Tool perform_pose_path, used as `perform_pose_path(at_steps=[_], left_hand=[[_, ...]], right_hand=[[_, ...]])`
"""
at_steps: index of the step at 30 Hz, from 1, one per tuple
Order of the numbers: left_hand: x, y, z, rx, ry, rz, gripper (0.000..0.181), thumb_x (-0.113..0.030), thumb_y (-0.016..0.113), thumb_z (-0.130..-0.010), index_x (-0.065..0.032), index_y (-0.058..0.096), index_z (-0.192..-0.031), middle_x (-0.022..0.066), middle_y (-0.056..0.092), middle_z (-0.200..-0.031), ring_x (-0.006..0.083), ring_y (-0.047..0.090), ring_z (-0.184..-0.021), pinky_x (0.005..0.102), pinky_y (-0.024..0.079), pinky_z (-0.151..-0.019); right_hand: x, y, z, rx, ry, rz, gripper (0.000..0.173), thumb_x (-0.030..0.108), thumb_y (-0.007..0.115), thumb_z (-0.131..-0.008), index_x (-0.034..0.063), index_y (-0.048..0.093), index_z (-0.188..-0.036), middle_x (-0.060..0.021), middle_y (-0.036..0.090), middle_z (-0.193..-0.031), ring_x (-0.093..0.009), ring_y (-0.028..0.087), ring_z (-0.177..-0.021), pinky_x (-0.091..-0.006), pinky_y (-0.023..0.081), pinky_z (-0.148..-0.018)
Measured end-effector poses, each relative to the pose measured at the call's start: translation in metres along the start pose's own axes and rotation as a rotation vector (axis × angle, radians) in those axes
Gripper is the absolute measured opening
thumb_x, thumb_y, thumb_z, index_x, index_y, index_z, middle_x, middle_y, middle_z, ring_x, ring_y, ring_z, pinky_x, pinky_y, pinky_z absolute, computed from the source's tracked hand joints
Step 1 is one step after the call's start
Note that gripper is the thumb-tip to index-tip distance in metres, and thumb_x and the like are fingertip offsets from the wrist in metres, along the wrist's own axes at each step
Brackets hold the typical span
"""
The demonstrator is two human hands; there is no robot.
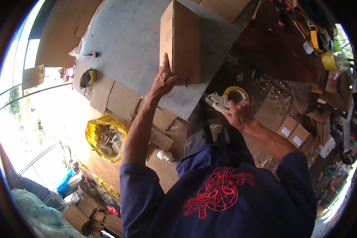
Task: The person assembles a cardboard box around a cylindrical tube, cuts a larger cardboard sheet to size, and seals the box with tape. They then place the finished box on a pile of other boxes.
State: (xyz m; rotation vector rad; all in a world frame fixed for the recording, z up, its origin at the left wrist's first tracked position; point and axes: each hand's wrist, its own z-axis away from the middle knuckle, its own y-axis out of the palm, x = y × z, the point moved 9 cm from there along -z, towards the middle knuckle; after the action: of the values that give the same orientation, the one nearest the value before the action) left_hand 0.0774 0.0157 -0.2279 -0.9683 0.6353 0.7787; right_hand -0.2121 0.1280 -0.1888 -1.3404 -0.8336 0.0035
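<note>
A brown cardboard box [186, 44] stands on the grey tabletop [125, 38]. My left hand [163, 80] presses against its near lower corner, with the index finger stretched along one side. In my right hand [240, 114] is a tape gun [218, 101] loaded with a roll of yellow-rimmed packing tape [236, 92]. I hold it away from the box, off the table's edge and in front of my body. Part of its handle is hidden by my fingers.
On the table's left side lie a utility knife [90, 54] and a tape roll [89, 77]. A yellow bag [90, 134] of cardboard scraps sits on the floor. Small boxes [299, 135] and scraps are at right, flattened cardboard [77, 217] at lower left.
</note>
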Motion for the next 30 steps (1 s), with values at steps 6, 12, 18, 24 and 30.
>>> perform_pose_path(at_steps=[6, 12, 18, 24, 30], left_hand=[[-0.006, 0.0, 0.0, -0.02, 0.045, -0.089, 0.108, -0.026, 0.064, -0.079, -0.003, 0.0, -0.163, 0.0359, 0.034, -0.156, 0.0486, 0.037, -0.144, 0.0449, 0.035, -0.117], [0.003, 0.001, -0.002, -0.027, 0.1, 0.013, 0.11, -0.032, 0.067, -0.078, -0.0003, 0.002, -0.162, 0.0358, 0.034, -0.156, 0.0484, 0.036, -0.145, 0.0442, 0.037, -0.115], [-0.009, 0.001, 0.0, -0.034, 0.1, -0.02, 0.114, -0.039, 0.07, -0.078, 0.0025, 0.004, -0.161, 0.0379, 0.037, -0.152, 0.0508, 0.039, -0.141, 0.0458, 0.039, -0.113], [-0.006, 0.0, 0.002, -0.12, 0.241, -0.151, 0.112, -0.038, 0.069, -0.077, 0.0016, 0.007, -0.161, 0.0435, 0.042, -0.143, 0.0565, 0.047, -0.13, 0.0498, 0.044, -0.105], [-0.012, 0.006, 0.002, -0.145, 0.17, -0.218, 0.11, -0.035, 0.069, -0.076, -0.0029, 0.009, -0.162, 0.043, 0.053, -0.115, 0.0564, 0.058, -0.106, 0.0539, 0.049, -0.092]], right_hand=[[-0.02, -0.026, -0.023, -0.052, -0.117, 0.101, 0.035, 0.028, 0.081, -0.075, 0.0034, 0.057, -0.082, -0.0137, 0.061, -0.058, -0.031, 0.063, -0.054, -0.0402, 0.049, -0.062], [-0.052, -0.008, -0.065, 0.042, -0.052, 0.148, 0.038, 0.03, 0.081, -0.077, 0.001, 0.061, -0.09, -0.0109, 0.06, -0.062, -0.03, 0.062, -0.061, -0.0412, 0.049, -0.075], [-0.057, 0.027, -0.102, -0.022, -0.075, 0.245, 0.035, 0.029, 0.074, -0.082, 0.0004, 0.063, -0.099, -0.0116, 0.057, -0.085, -0.028, 0.054, -0.08, -0.0452, 0.041, -0.078], [0.012, 0.009, -0.106, -0.442, -0.366, 0.501, 0.03, 0.023, 0.072, -0.076, -0.0034, 0.065, -0.089, -0.0139, 0.049, -0.078, -0.028, 0.05, -0.073, -0.044, 0.038, -0.068], [0.006, 0.062, -0.089, -0.234, -0.328, 0.948, 0.015, 0.012, 0.065, -0.076, -0.0013, 0.06, -0.08, -0.009, 0.04, -0.069, -0.023, 0.045, -0.062, -0.0374, 0.036, -0.06]])
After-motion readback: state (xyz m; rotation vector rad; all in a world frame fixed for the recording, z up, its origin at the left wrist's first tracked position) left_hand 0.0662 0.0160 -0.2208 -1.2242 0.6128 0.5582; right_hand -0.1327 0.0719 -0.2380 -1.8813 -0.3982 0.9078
